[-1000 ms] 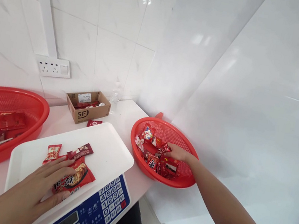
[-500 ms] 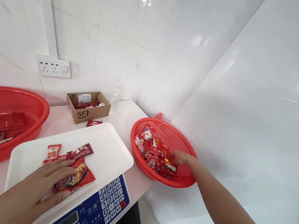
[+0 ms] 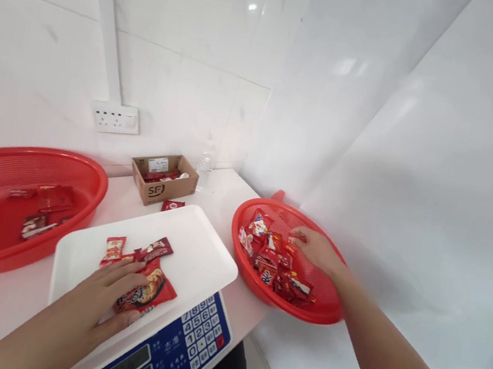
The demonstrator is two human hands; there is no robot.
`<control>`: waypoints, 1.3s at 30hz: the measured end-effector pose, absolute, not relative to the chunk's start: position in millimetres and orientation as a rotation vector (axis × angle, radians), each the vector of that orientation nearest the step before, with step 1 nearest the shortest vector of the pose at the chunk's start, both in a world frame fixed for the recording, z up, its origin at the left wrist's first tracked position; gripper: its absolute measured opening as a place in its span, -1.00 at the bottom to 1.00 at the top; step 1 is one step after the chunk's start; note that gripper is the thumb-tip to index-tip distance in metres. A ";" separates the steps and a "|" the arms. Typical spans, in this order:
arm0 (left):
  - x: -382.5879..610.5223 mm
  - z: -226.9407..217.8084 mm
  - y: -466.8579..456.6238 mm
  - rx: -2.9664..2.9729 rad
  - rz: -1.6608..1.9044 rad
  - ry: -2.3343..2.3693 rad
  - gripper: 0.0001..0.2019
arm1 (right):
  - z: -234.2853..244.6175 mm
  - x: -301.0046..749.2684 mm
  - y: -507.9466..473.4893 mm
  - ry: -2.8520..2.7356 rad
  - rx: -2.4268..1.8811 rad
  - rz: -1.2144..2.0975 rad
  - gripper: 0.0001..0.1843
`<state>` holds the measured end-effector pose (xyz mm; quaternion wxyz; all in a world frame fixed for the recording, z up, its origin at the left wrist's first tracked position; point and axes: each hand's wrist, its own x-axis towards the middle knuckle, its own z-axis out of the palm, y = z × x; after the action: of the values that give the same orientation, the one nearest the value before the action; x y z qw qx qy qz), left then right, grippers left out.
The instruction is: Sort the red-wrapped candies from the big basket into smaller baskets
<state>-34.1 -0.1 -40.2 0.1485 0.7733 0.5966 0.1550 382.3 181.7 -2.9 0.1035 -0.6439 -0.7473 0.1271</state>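
Note:
My left hand [image 3: 112, 297] rests over a large red food packet [image 3: 153, 292] on the white scale tray [image 3: 201, 250]. Its fingers lie across the packet and the thumb is along the near edge, gripping it loosely. Beside the fingertips are a dark red sachet [image 3: 155, 250] and a small red and white packet [image 3: 114, 248]. My right hand [image 3: 316, 248] is above the far side of the right red basket [image 3: 320, 309], with fingers and thumb drawn together; what is between them is too small to make out. Several red snack packets [image 3: 274, 256] lie below it.
A larger red basket [image 3: 89, 208] with a few packets stands at the left. Behind the scale are a cardboard box [image 3: 163, 186], a dark red sachet [image 3: 173, 205] and a clear bottle [image 3: 207, 158]. The scale's blue keypad panel [image 3: 180, 344] faces me. White walls enclose the corner.
My right hand has lifted from among the packets toward the back of the right basket. The left hand stays on the large packet. The whole view has shifted slightly.

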 end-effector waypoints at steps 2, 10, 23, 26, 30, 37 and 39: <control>-29.4 -29.9 -2.3 2.208 0.392 1.713 -0.57 | 8.0 351.8 166.0 -2.201 -1.728 0.402 -0.75; -21.4 -9.9 -5.8 2.095 0.280 1.677 -0.55 | 11.7 230.6 110.9 -2.395 -0.998 0.760 -0.75; -27.2 -15.2 1.3 1.907 0.341 1.831 -0.25 | -42.1 234.5 73.8 -2.455 -1.051 0.625 -0.56; -28.0 -15.1 5.2 1.882 0.353 1.768 -0.26 | -53.0 244.0 72.7 -2.441 -1.027 0.529 -0.59; -26.5 -9.0 13.3 1.896 0.315 1.691 -0.29 | -61.4 246.1 73.1 -2.513 -0.907 0.404 -0.62; 0.7 5.2 21.8 1.872 0.241 1.746 -0.25 | -61.5 242.4 76.2 -2.577 -0.808 0.209 -0.60; 15.3 4.3 24.1 1.847 0.247 1.796 -0.25 | -63.2 242.6 76.6 -2.575 -0.783 0.182 -0.60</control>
<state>15.3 24.1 4.3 0.2732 0.6864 0.6677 0.0918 242.6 76.6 -63.2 0.2201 -0.2831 -0.9312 0.0659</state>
